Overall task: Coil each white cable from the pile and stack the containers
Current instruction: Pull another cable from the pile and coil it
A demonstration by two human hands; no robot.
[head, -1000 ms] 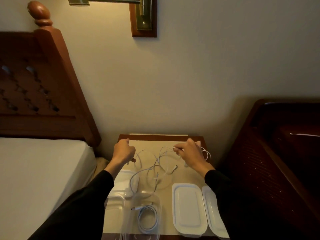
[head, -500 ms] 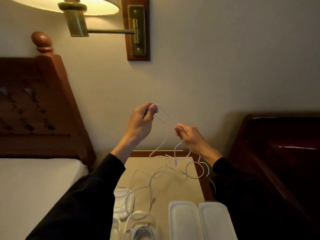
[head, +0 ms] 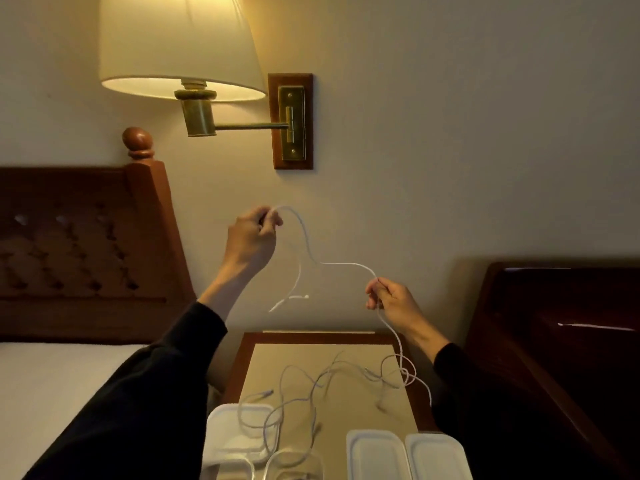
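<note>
The left hand (head: 252,237) is raised in front of the wall, and its grip is closed on a white cable (head: 341,264): thumb and fingers pinch the cable at its highest point. From this grip one part of the cable falls straight down and ends in a loose end that hangs free in the air, below the left hand and a little to its right. The other part bends down and runs across to the right hand (head: 393,301), which is lower than the left hand and well apart from it. The grip of the right hand is also closed on the same cable, with the fingertips pinching it. Below the right grip the cable drops to the worktop (head: 349,414) and joins a small tangle near the worktop's right edge; one short piece goes over this edge.

Below and between both hands, the pile of cables (head: 301,389) lies loose on the worktop. Some loops of it lie over a white lid (head: 239,433), which is under the left forearm. Nearer to the person than this lid, two clear containers (head: 294,467) show only partly at the lower edge of the view; what is inside them I cannot tell. Under the right forearm two more white lids (head: 377,455) lie side by side, touching each other.

Both arms wear dark sleeves. Above the left hand a lit wall lamp (head: 180,46) hangs on the wall.
</note>
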